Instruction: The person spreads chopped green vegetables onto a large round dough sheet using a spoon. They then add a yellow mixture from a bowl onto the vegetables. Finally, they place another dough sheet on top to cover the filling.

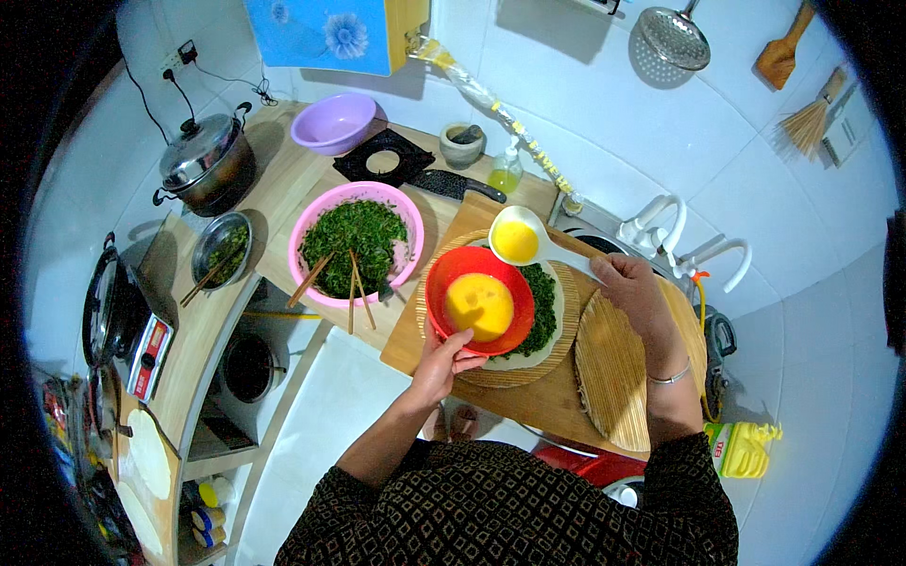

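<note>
My left hand (446, 361) grips the near rim of a red bowl (440, 283), which holds yellow beaten egg (480, 308). In my right hand (633, 290) is the handle of a white ladle (548, 249); its cup, with egg in it, is over the bowl's far right rim. Below the bowl lies a round of pale dough (559, 311) topped with chopped greens (541, 301), partly hidden by the bowl. The dough rests on a round ribbed board (467, 378). A second ribbed board (609, 368) lies beside it, under my right forearm.
A pink basin (417, 265) of chopped greens with chopsticks stands to the left. Behind it are a cleaver (453, 185), a stone mortar (456, 152) and a soap bottle (506, 170). White taps (665, 219) rise at the back right. A lidded pot (209, 166) stands far left.
</note>
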